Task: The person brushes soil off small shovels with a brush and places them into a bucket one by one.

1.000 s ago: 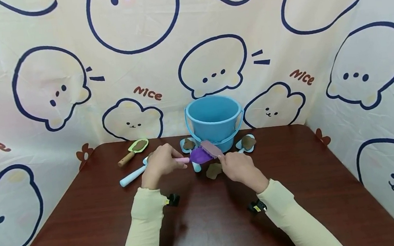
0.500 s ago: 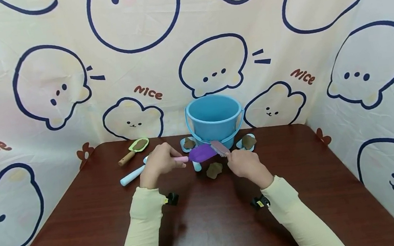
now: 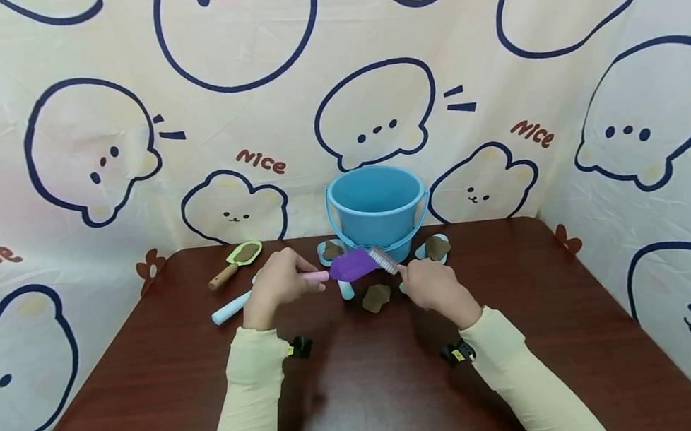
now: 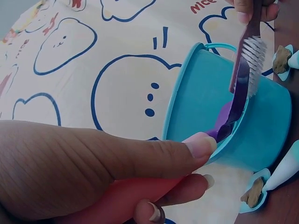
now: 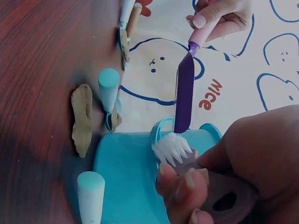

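My left hand (image 3: 279,283) grips the pink handle of a toy shovel with a purple blade (image 3: 351,265). The blade is raised off the table, in front of a blue bucket (image 3: 378,220). My right hand (image 3: 435,285) holds a mauve-handled brush (image 5: 224,193). Its white bristles (image 4: 254,58) lie at the blade's far end; in the left wrist view they overlap it, so contact is hard to judge. Below the shovel, a flat brown lump (image 3: 377,298) rests on the table. No lump shows on the purple blade.
Two small light-blue shovels bearing brown lumps (image 3: 332,250) (image 3: 436,248) flank the bucket. At the left lie a green scoop (image 3: 246,252) with a wooden handle and a light-blue handle (image 3: 231,307), its far end behind my left hand. A patterned cloth (image 3: 285,137) hangs behind the brown table (image 3: 366,398).
My right hand has shifted right and the brush has turned, so its bristles now show at the blade's right end. The purple blade has risen slightly; my left hand has barely moved.
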A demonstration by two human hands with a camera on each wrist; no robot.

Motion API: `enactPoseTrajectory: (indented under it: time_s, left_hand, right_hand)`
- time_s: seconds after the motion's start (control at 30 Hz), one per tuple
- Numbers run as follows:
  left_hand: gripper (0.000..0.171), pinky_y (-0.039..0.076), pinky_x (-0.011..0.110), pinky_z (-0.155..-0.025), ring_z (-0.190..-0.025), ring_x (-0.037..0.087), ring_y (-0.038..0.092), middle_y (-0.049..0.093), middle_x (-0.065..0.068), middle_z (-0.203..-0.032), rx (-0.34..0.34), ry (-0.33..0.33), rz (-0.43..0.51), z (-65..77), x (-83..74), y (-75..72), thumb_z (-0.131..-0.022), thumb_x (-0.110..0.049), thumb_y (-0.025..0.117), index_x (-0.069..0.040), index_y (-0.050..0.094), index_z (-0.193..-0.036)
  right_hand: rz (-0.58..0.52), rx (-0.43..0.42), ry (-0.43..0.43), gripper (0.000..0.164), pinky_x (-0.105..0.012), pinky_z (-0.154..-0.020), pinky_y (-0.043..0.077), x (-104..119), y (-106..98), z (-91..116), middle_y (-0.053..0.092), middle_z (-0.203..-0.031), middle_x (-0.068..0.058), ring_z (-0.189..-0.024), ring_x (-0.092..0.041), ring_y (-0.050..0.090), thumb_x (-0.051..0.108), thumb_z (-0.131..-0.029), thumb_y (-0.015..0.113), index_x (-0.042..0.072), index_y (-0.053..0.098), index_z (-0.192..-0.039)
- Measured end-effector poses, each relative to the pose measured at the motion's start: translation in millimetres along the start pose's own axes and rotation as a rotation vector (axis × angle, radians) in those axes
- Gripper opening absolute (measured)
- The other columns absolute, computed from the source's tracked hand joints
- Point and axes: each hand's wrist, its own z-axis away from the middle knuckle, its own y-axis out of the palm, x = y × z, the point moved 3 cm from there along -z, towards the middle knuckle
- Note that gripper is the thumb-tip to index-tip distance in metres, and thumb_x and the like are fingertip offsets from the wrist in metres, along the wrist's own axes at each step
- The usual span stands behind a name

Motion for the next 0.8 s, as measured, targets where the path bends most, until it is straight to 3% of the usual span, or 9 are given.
enactPoseTrajectory:
  time_s: [0.33,0.5,0.8]
  left_hand:
    - [0.027,0.054,0.036,-0.065,-0.082,0.02,0.067,0.078,0.004,-0.092,-0.024,0.016,-0.008,0.7,-1.0,-1.8,-0.08,-0.029,0.089,-0.012,0.083,-0.1]
    - [0.026,0.055,0.036,-0.066,-0.081,0.02,0.068,0.078,0.005,-0.092,-0.022,0.023,0.019,0.8,-2.8,-0.9,-0.08,-0.027,0.088,-0.011,0.083,-0.1]
    - [0.027,0.055,0.036,-0.067,-0.081,0.02,0.068,0.078,0.005,-0.095,-0.019,0.036,0.013,-2.0,-4.2,2.4,-0.08,-0.028,0.089,-0.012,0.083,-0.101]
  right_hand:
    - [-0.106,0.065,-0.046,0.054,-0.033,-0.05,0.049,-4,8,-8,0.06,-0.052,-0.006,-0.045,-0.019,0.061,0.029,-0.112,0.036,0.003,0.065,-0.075]
    - [-0.229,0.104,-0.115,0.053,-0.032,-0.056,0.051,-10,19,-17,0.056,-0.049,-0.005,-0.043,-0.018,0.059,0.025,-0.111,0.036,-0.002,0.069,-0.081]
    - [-0.488,0.242,-0.231,0.054,-0.028,-0.048,0.045,-8,39,-27,0.044,-0.051,0.0,-0.042,-0.013,0.043,0.026,-0.112,0.036,-0.008,0.065,-0.082]
